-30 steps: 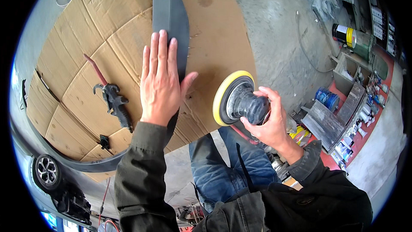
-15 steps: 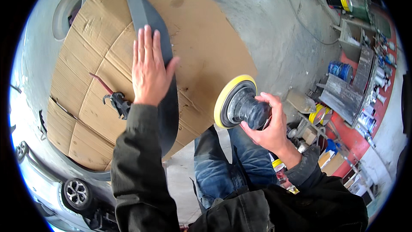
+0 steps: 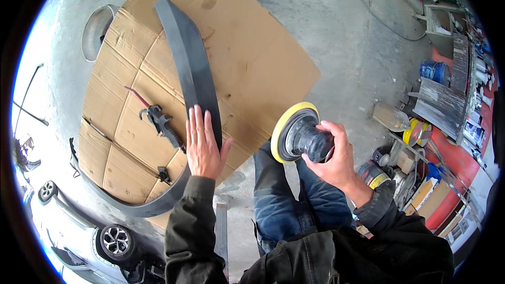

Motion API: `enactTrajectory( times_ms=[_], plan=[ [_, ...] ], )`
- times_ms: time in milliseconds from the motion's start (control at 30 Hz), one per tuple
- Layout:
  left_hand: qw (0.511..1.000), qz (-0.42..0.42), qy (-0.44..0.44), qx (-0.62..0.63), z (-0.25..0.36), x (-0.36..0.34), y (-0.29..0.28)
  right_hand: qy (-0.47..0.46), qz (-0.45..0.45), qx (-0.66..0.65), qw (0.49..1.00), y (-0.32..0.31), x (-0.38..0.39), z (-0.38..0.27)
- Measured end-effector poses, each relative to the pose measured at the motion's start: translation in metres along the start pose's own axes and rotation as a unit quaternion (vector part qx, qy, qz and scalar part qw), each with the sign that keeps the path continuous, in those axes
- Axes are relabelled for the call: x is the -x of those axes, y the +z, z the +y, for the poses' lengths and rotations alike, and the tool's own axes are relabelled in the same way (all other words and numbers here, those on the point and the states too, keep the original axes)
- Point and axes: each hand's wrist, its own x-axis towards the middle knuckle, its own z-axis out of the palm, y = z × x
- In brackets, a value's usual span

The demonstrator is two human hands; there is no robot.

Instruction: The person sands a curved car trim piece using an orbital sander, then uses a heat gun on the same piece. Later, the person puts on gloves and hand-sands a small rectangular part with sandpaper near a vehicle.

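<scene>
A long dark grey curved trim panel (image 3: 185,50) lies on brown cardboard (image 3: 258,58). My left hand (image 3: 205,144) rests flat on its nearer part, fingers stretched out and thumb apart. Under my left wrist and sleeve, part of the panel is hidden. My right hand (image 3: 339,155) grips the dark body of a round palm sander (image 3: 307,142) with a yellow-edged pad. The sander is held in the air above my legs, its pad tilted toward the left, apart from the panel. Left of the panel, a black air gun (image 3: 160,121) with a red nozzle lies on the cardboard.
A dark curved strip (image 3: 142,209) borders the cardboard's near left edge. A pale ring-shaped rim (image 3: 97,31) is on the floor at far left. A car (image 3: 79,231) stands at lower left. On the right are cans, tubs and a cluttered bench (image 3: 442,102); a hose (image 3: 379,21) trails across the floor.
My left hand has slid nearer to me along the panel, uncovering its far and middle part. The sander stays in my right hand, with little change. The view has shifted slightly.
</scene>
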Motion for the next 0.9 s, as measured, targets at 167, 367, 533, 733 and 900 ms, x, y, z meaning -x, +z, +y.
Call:
enactTrajectory(
  times_ms=[167,367,533,733,900],
  plan=[
    [0.998,0.004,-0.062,-0.012,0.03,0.097,0.036,-0.009,0.043,-0.037,0.998,-0.02,0.04,0.039],
    [0.976,-0.023,-0.2,0.086,0.129,0.216,0.089,0.042,0.135,-0.141,0.98,-0.077,0.1,0.074],
    [0.954,0.05,-0.175,0.238,0.253,0.252,0.106,0.067,0.197,-0.237,0.949,-0.122,0.129,0.079],
    [0.912,0.035,-0.083,0.4,0.348,0.24,0.078,0.15,0.192,-0.391,0.888,-0.135,0.146,0.073],
    [0.912,-0.022,-0.119,0.392,0.367,0.242,0.052,0.226,0.154,-0.435,0.858,-0.127,0.153,0.067]
  ],
)
